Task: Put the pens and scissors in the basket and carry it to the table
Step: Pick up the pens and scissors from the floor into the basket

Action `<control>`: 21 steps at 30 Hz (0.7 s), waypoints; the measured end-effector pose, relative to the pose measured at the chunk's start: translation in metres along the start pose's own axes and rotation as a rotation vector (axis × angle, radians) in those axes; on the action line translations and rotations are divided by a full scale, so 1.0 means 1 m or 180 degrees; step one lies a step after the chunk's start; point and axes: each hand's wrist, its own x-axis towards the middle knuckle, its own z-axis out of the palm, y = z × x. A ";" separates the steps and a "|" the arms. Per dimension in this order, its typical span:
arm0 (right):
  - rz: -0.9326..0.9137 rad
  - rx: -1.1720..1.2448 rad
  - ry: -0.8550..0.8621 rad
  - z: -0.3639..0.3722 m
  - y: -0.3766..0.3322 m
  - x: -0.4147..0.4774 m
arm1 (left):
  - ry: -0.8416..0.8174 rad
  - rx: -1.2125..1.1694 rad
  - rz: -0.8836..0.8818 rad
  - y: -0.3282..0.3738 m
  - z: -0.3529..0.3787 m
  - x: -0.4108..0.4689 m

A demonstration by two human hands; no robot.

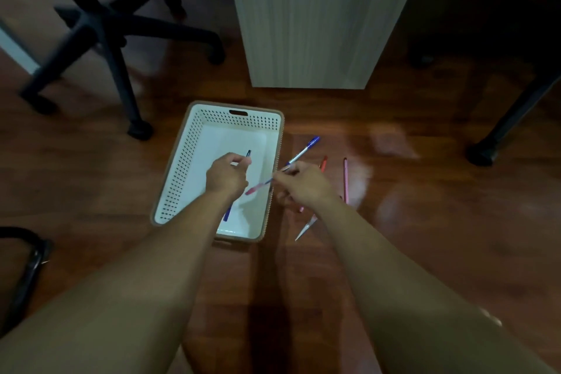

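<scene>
A white perforated basket with a brown rim stands on the wooden floor. My left hand hovers over its inside, shut on a dark blue pen. Another blue pen shows under my left forearm in the basket. My right hand is at the basket's right rim, pinching a pink pen and a blue-capped clear pen. On the floor to the right lie a red pen, a pink pen and the scissors, partly hidden by my right arm.
A light wooden cabinet panel stands just behind the basket. An office chair base with castors is at the back left, another dark leg at the right, and a black frame at the left edge.
</scene>
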 end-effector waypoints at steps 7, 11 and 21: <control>-0.0374 -0.0643 -0.0201 0.025 -0.003 0.010 | -0.0004 0.0399 -0.0176 -0.019 0.015 0.007; -0.0249 -0.0431 -0.0172 0.001 -0.003 0.023 | 0.0590 0.0587 0.0185 -0.009 0.027 0.009; 0.0605 -0.1060 0.1077 -0.100 0.065 0.046 | -0.0267 0.0609 0.1337 0.026 0.093 -0.027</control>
